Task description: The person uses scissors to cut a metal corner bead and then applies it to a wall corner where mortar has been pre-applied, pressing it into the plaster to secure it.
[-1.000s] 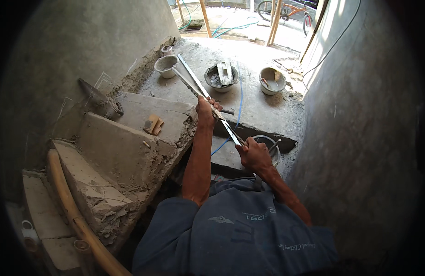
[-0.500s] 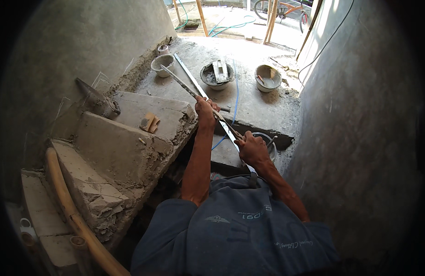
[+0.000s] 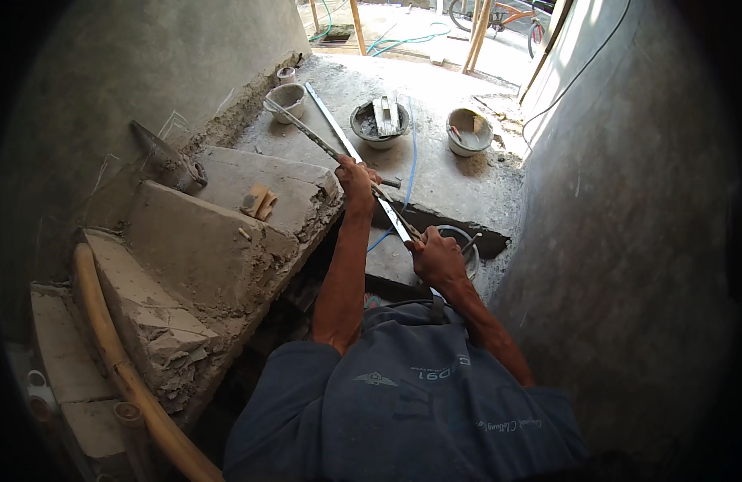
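Down by the edge of a concrete landing (image 3: 455, 191), both hands are on a thin, grubby stick (image 3: 311, 134) that slants from the upper left back toward the person's body. The left hand (image 3: 355, 183) has its fingers curled round it partway along, and the right hand (image 3: 439, 259) is closed over the near end, fingers bunched together. Running nearly alongside is a long pale bar (image 3: 329, 118); can't tell if the left fingers are gripping that too. A short grey stub (image 3: 391, 182) pokes out just right of that hand. The stick's far end crosses in view over a grey bucket (image 3: 297, 102), then there's a middle bucket (image 3: 377, 143) with a pale tool (image 3: 386, 117) on it, and rough steps (image 3: 206, 241) plus a bamboo pole (image 3: 114, 353) on the left.
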Demonstrator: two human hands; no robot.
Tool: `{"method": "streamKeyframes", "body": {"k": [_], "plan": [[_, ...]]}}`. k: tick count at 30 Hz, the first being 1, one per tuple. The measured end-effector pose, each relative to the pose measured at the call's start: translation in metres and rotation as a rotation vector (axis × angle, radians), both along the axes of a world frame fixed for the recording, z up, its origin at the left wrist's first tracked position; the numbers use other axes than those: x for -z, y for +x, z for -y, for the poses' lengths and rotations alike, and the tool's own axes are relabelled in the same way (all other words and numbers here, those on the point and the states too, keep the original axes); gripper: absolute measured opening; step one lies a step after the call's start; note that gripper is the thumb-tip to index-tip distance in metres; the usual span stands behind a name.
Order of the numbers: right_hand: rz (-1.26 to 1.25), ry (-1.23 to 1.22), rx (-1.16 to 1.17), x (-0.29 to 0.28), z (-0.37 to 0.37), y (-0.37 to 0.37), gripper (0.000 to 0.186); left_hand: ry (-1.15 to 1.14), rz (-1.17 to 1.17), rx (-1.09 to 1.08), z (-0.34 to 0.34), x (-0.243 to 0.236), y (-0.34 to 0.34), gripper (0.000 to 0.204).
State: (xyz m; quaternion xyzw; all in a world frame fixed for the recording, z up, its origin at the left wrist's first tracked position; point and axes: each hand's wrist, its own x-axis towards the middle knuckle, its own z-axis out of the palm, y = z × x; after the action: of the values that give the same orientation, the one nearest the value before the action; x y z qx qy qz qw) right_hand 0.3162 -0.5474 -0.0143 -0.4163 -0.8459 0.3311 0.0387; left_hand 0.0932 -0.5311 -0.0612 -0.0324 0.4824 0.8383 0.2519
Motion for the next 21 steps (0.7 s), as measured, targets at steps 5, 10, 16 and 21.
{"method": "streamKeyframes", "body": {"k": [5, 10, 16, 21], "plan": [[0.005, 0.001, -0.015, -0.002, 0.000, -0.002, 0.037, 0.032, 0.011, 0.050, 0.006, 0.007, -0.007, 0.046], [0.018, 0.041, -0.021, -0.001, -0.003, -0.003, 0.039, 0.003, 0.017, 0.026, 0.005, 0.006, -0.006, 0.044], [0.040, 0.126, -0.026, -0.004, 0.000, -0.005, 0.040, 0.002, 0.062, -0.006, 0.004, 0.009, -0.007, 0.044], [0.058, 0.032, -0.022, -0.001, -0.002, -0.008, 0.042, -0.015, 0.019, -0.028, 0.003, 0.011, -0.003, 0.042]]}}
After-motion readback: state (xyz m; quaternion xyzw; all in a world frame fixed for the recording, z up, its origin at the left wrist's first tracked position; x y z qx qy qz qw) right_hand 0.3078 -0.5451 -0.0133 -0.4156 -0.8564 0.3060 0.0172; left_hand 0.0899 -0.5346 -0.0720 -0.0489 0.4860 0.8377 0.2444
